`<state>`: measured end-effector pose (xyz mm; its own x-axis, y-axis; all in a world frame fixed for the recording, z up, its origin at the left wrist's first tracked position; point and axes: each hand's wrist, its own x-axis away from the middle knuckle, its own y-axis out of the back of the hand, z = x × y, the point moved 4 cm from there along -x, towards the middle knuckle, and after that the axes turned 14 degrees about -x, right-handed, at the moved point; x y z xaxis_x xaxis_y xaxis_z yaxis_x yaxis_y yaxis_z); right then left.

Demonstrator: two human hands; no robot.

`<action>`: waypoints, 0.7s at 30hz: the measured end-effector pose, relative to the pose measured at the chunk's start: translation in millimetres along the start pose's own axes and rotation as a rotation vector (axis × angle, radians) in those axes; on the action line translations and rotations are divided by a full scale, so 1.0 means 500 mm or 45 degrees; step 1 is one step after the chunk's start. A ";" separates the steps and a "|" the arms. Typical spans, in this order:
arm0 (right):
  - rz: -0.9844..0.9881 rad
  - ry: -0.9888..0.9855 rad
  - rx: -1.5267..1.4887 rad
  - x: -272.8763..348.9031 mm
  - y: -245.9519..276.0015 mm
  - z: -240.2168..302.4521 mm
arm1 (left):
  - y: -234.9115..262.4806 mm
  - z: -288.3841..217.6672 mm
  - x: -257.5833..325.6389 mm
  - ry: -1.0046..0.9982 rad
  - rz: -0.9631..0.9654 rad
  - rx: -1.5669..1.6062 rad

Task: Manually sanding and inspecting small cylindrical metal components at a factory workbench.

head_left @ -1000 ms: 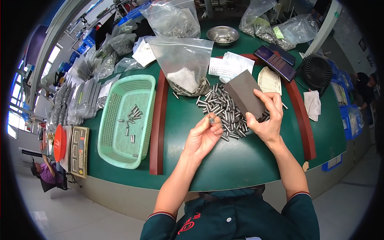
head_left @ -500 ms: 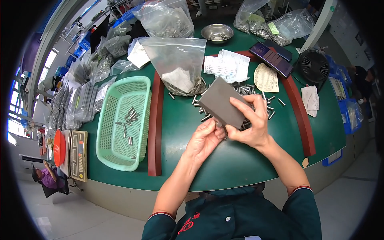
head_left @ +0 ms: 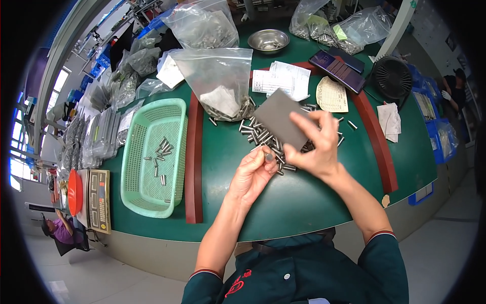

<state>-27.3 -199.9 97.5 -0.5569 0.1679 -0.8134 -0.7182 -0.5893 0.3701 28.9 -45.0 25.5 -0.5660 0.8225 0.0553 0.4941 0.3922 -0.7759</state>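
Between the thumb and fingers of my left hand (head_left: 249,175) is a metal pin (head_left: 269,157), its round end face turned upward. My right hand (head_left: 320,147) hovers at the right edge of a flat grey plate (head_left: 280,117), thumb and forefinger spread and slightly smeared by motion. Whether its other fingers touch the plate is hidden. The plate lies slanted over a heap of short steel pins (head_left: 260,136), covering part of it. On the left, a green plastic basket (head_left: 132,152) holds several similar pins.
Dark red bars (head_left: 194,172) border the work area. Behind the heap are a clear bag of pins (head_left: 223,81), papers (head_left: 283,78), a metal bowl (head_left: 268,40) and a phone (head_left: 336,71). A black fan (head_left: 392,78) stands right; a scale (head_left: 98,200) sits far left.
The plate has shifted away from my left hand, uncovering more of the heap. My right forefinger has lifted off it, its grip spreading. My left hand has drawn slightly back with the pin.
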 end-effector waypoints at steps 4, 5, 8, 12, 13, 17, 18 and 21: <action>0.135 0.164 -0.316 0.022 0.002 0.069 | 0.009 0.012 0.010 0.017 -0.440 0.038; 0.275 0.188 -0.299 0.040 -0.007 0.077 | 0.009 0.026 0.005 0.020 -0.462 -0.014; 0.048 -0.054 -0.103 0.009 -0.006 0.007 | 0.037 0.012 0.003 -0.017 0.192 0.076; 0.128 0.131 -0.332 0.019 0.001 0.070 | 0.025 0.021 -0.002 -0.095 0.250 0.199; 0.238 0.133 -0.343 0.038 -0.013 0.086 | 0.020 0.021 0.004 -0.026 -0.070 0.049; 0.035 -0.130 0.028 0.005 0.014 -0.033 | 0.003 -0.009 0.002 -0.054 0.070 -0.092; 0.004 -0.178 -0.003 0.004 0.026 -0.047 | -0.001 -0.006 -0.001 -0.065 0.039 -0.018; 0.021 -0.159 -0.153 0.017 0.026 -0.015 | -0.002 -0.003 -0.009 -0.055 -0.004 0.121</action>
<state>-38.2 -212.0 92.1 -0.6212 0.2498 -0.7427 -0.6575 -0.6819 0.3205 31.8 -48.5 27.0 -0.5962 0.8022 0.0321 0.4285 0.3518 -0.8322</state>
